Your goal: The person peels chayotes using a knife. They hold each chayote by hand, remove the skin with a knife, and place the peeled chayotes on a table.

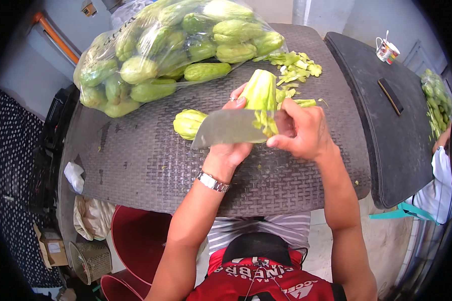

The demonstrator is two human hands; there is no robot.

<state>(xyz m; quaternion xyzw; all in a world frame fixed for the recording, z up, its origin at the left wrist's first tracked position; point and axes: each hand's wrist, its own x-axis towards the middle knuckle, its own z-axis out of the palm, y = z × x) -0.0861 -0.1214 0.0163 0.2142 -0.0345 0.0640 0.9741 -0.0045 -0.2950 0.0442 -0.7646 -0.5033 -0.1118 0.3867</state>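
My left hand (230, 154) is wrapped around a partly peeled pale green chayote (260, 89), held above the table with its smooth cut end away from me. A wide-bladed knife (230, 129) is gripped in my right hand (307, 129). Its blade lies across the near part of the chayote and points left, hiding part of my left palm and fingers. Strips of peel (264, 123) cling to the blade near my right fingers. Another chayote (188, 124) rests on the table just left of the blade. Beyond my hands is a heap of peelings (297, 68).
A clear plastic bag (101, 44) full of chayotes covers the far left of the woven-pattern table (135, 175). On a black table (386, 150) at right are a mug (386, 51) and a dark flat object (390, 96). Another person sits beyond it. Red bins (138, 236) stand below left.
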